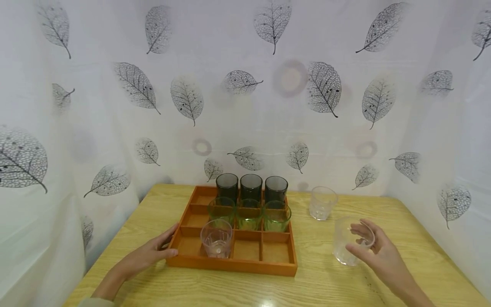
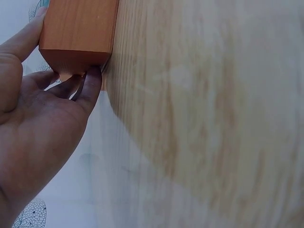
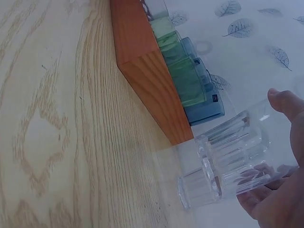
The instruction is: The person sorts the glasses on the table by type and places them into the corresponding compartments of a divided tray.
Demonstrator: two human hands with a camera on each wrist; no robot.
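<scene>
A clear glass (image 1: 341,245) is in my right hand (image 1: 383,260), thumb on the near side and fingers behind. In the right wrist view its ribbed base (image 3: 209,166) appears raised off the table. My left hand (image 1: 147,256) grips the front left corner of a wooden divided tray (image 1: 230,265); in the left wrist view, thumb and fingers lie on opposite sides of that corner. Dark grey glasses (image 1: 251,187) fill much of the tray's back row. Green glasses (image 1: 276,219) stand in the middle row, and one clear tumbler (image 1: 216,241) in the front row.
Another clear glass (image 1: 322,204) stands on the wooden table (image 1: 215,290), right of the tray and behind the held glass. A white curtain (image 1: 238,123) with leaf prints hangs behind the table and along both sides.
</scene>
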